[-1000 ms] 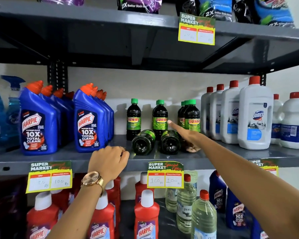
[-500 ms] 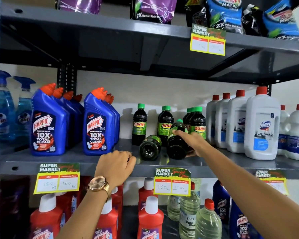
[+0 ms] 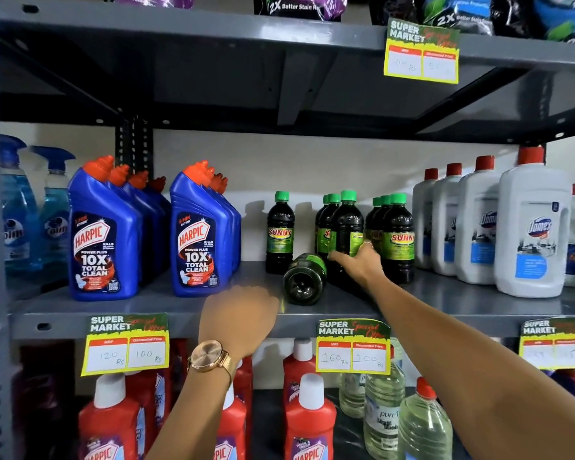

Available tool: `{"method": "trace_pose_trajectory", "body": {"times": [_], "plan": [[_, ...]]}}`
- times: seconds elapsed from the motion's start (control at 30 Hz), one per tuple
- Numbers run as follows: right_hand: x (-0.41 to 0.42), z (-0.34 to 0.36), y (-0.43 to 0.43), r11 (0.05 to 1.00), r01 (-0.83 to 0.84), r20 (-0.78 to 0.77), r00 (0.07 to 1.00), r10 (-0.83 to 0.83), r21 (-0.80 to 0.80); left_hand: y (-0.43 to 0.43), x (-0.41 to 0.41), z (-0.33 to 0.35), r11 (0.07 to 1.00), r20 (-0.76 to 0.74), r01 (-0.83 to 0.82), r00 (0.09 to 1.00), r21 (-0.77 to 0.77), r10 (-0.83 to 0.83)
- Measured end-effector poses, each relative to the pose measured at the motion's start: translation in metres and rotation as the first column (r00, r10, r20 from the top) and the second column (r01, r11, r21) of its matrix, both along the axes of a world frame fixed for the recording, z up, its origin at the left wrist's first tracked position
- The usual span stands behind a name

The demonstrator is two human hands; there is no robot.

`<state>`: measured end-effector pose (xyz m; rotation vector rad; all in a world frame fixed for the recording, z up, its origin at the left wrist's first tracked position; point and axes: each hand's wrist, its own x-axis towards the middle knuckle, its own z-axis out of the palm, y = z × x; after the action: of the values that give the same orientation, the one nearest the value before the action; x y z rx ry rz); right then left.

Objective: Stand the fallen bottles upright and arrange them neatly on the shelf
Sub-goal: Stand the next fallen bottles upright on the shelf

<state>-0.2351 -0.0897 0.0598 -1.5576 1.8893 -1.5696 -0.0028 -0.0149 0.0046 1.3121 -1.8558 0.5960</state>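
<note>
Head view: one dark Sunny bottle with a green cap (image 3: pixel 346 227) is gripped low on its body by the right hand (image 3: pixel 359 263), fingers wrapped around the label; it is held upright near the middle of the grey middle shelf (image 3: pixel 166 313), though whether its base rests on the shelf cannot be told. Just at 8 o'clock of it a fallen Sunny bottle (image 3: pixel 304 278) lies on its side, its round base turned toward the camera. At 9 o'clock a single upright Sunny bottle (image 3: pixel 279 232) is seen, and at 3 o'clock a tight group of upright Sunny bottles (image 3: pixel 397 237). The left hand (image 3: pixel 239 315), blurred, is curled loosely over the shelf's front edge and nothing is held in it; a rose-gold watch (image 3: pixel 210 355) is worn on its wrist. Farther out at 9 o'clock blue Harpic bottles (image 3: pixel 200 237) are ranged in rows, and at 3 o'clock white Domex bottles (image 3: pixel 531 234). A yellow price tag (image 3: pixel 352 346) is hung on the shelf edge at 6 o'clock, above red Harpic bottles (image 3: pixel 309 423).
</note>
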Motion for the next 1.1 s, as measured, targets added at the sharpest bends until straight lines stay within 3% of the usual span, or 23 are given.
{"method": "trace_pose_trajectory", "body": {"times": [0.1, 0.37, 0.5, 0.7, 0.9, 1.1], "plan": [[-0.004, -0.003, -0.001, 0.999, -0.048, 0.076, 0.996, 0.048, 0.000, 0.001, 0.000, 0.001, 1.000, 0.014, -0.003, 1.000, 0.023, 0.002], [0.000, -0.004, 0.002, 0.996, 0.088, -0.127, 0.988, -0.087, 0.004, 0.005, 0.001, 0.003, 0.998, 0.017, -0.002, 1.000, 0.061, 0.001], [0.003, -0.002, 0.003, 1.000, 0.005, 0.004, 1.000, -0.005, 0.013, 0.006, 0.001, 0.003, 0.998, 0.013, -0.001, 1.000, 0.063, 0.000], [0.003, -0.003, 0.010, 0.994, 0.108, -0.110, 0.988, -0.105, 0.021, 0.008, 0.001, 0.003, 0.998, 0.010, 0.004, 1.000, 0.069, -0.004], [0.005, -0.001, 0.013, 0.998, 0.032, -0.045, 0.999, -0.029, 0.048, 0.006, 0.001, 0.002, 0.998, 0.027, -0.009, 1.000, 0.059, 0.007], [0.002, -0.004, 0.010, 0.991, 0.099, -0.163, 0.983, -0.085, 0.086, 0.007, 0.000, 0.003, 0.997, 0.041, -0.002, 0.999, 0.081, -0.002]]}}
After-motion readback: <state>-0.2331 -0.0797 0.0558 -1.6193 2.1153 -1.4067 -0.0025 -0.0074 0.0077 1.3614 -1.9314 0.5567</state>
